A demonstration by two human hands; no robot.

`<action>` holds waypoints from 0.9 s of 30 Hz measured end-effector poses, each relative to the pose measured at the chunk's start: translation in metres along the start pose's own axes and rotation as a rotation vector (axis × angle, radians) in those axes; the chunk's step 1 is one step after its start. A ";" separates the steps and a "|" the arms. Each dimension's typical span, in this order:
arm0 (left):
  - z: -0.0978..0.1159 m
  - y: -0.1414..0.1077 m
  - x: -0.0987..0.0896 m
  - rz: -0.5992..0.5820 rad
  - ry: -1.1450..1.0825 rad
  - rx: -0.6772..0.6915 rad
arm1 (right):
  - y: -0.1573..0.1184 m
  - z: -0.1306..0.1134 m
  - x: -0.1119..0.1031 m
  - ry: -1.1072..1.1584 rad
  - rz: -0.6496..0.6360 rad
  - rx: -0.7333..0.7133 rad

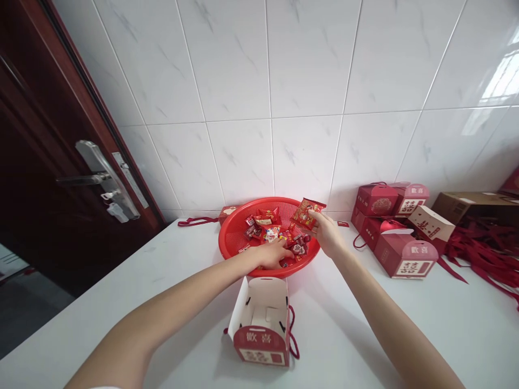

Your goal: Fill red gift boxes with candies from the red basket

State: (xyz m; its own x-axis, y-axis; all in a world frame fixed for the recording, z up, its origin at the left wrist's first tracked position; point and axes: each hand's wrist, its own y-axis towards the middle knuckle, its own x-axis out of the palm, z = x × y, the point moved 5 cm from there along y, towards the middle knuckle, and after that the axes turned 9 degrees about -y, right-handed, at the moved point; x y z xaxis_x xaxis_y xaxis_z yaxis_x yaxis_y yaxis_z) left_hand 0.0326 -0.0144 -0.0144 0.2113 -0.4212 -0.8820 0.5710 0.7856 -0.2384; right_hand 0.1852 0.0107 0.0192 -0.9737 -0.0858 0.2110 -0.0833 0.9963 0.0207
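Note:
A red plastic basket (pixel 228 246) with perforated sides holds several small wrapped candies (pixel 271 233), mostly red and some dark purple. My left hand (pixel 275 254) reaches over its near rim, fingers curled down among the candies; what they grip is hidden. Above the basket's right side, my right hand (pixel 325 229) pinches a red snack packet (pixel 307 212) between thumb and fingers. In front of the basket stands an open red and white gift box (pixel 261 343), its white inside showing no candy. A dark red cord handle (pixel 293 335) hangs at the box's right side.
Several folded red gift boxes (pixel 405 254) are stacked on the right, by a brown cardboard carton (pixel 466 202) and a heap of red ribbons (pixel 486 248). The tiled wall (pixel 239 151) borders the white tabletop (pixel 178 270) behind. A dark door (pixel 60 135) stands left.

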 end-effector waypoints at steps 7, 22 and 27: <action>-0.002 0.007 -0.001 0.121 0.041 -0.145 | -0.001 0.010 0.013 -0.029 -0.091 -0.044; -0.033 -0.004 -0.048 0.520 -0.231 -0.205 | -0.004 0.013 0.012 -0.024 -0.133 -0.005; -0.035 -0.005 -0.045 0.540 -0.278 -0.217 | -0.006 0.011 0.014 -0.013 -0.161 -0.030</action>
State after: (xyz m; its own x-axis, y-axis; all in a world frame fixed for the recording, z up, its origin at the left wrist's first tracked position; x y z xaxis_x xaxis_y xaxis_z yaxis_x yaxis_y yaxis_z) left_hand -0.0070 0.0165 0.0125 0.6384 -0.0196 -0.7694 0.1593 0.9814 0.1072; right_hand 0.1701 0.0039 0.0110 -0.9510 -0.2441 0.1896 -0.2324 0.9691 0.0822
